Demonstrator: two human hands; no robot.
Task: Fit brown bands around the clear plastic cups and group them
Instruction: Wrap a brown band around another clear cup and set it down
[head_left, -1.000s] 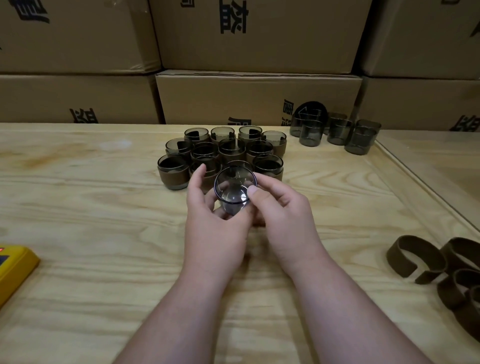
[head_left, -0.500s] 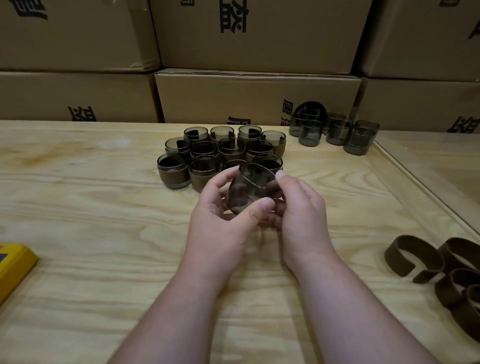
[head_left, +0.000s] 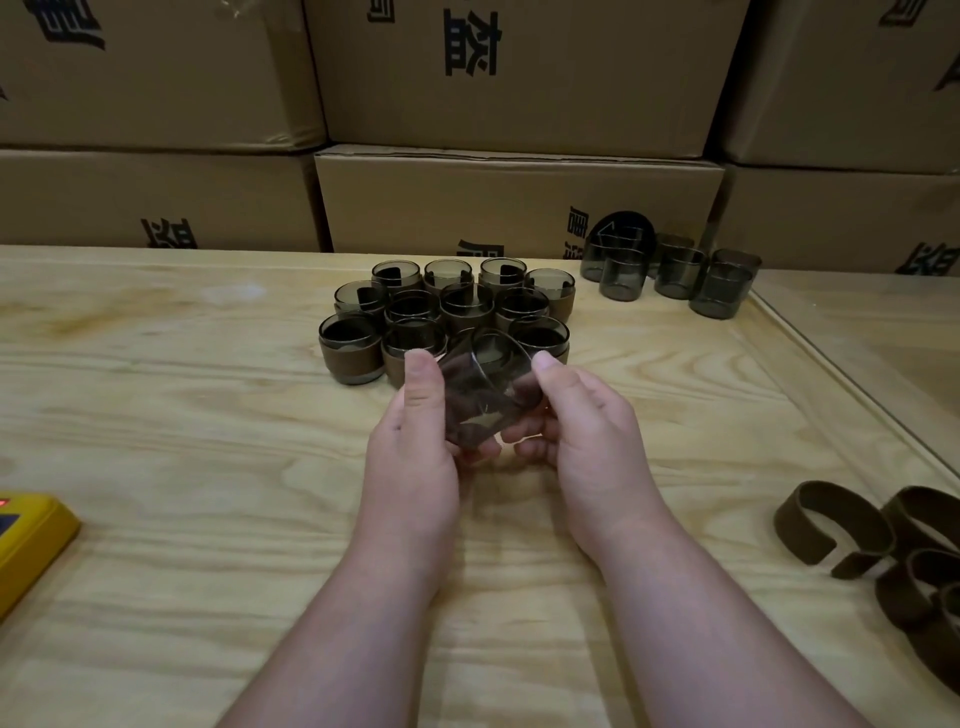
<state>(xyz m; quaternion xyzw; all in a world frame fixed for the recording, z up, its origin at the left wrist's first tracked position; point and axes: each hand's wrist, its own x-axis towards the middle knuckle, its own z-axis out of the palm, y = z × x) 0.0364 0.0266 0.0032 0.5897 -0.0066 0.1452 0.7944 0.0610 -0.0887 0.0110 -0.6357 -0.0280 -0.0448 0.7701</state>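
Note:
Both hands hold one smoky clear cup (head_left: 485, 387) above the table, tilted with its mouth facing away from me. My left hand (head_left: 415, 441) grips its left side with the thumb on the wall. My right hand (head_left: 582, 431) grips its right side, thumb near the rim. A brown band seems to lie around the cup's lower part, largely hidden by the fingers. Just behind stands a tight group of banded cups (head_left: 353, 348). Several bare cups (head_left: 670, 273) stand at the back right. Loose brown bands (head_left: 826, 525) lie at the right edge.
Stacked cardboard boxes (head_left: 519, 202) wall off the back of the wooden table (head_left: 182, 426). A yellow device (head_left: 26, 540) sits at the left edge. A raised wooden ledge (head_left: 852, 379) runs along the right side.
The cup has tipped from mouth-toward-me to mouth-away and shifted slightly away from me toward the group. Both hands have turned with it and spread to its sides.

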